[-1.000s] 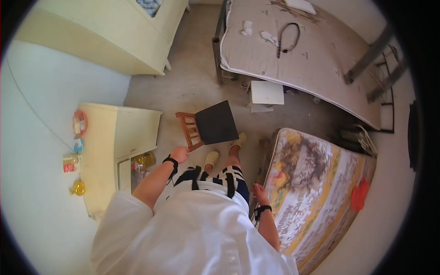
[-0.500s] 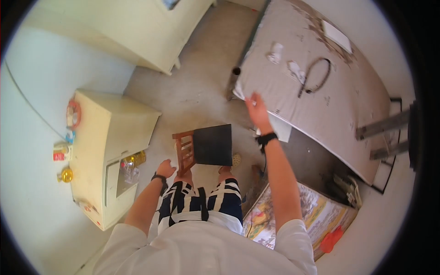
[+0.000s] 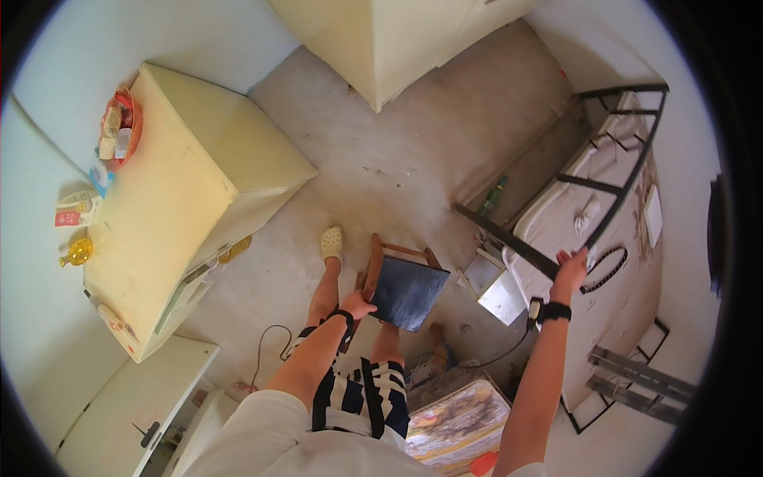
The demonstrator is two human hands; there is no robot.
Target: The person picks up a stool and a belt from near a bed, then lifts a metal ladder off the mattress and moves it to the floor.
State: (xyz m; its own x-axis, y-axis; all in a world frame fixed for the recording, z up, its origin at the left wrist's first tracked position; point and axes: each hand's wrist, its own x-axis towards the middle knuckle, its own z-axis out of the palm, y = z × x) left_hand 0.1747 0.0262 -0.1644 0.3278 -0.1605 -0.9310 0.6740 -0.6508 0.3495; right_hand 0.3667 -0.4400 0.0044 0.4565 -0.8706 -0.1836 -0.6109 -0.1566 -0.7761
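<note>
A small wooden chair (image 3: 409, 292) with a dark seat stands in front of my legs. My left hand (image 3: 358, 304) is closed at the near corner of its brown wooden back, fingers partly hidden. Out to the right, my right hand (image 3: 569, 273) grips the black metal bed frame (image 3: 517, 245) where two bars meet. Beyond that hand lies the bed's pale mattress (image 3: 548, 211), with a dark coiled belt (image 3: 606, 270) and a crumpled white cloth (image 3: 586, 215) on it. Both my wrists carry black bands.
A cream cabinet (image 3: 191, 199) stands left, with a red basket (image 3: 121, 131) and a yellow bottle (image 3: 77, 252) on top. Another cream cabinet (image 3: 377, 48) is ahead. A white box (image 3: 502, 298) and a green bottle (image 3: 494, 195) are by the bed. A dark cable (image 3: 501, 358) hangs near my right wrist.
My view has turned. My right hand has gone from beside the mattress corner to holding the bed frame. My left hand has come from beside the chair onto its back.
</note>
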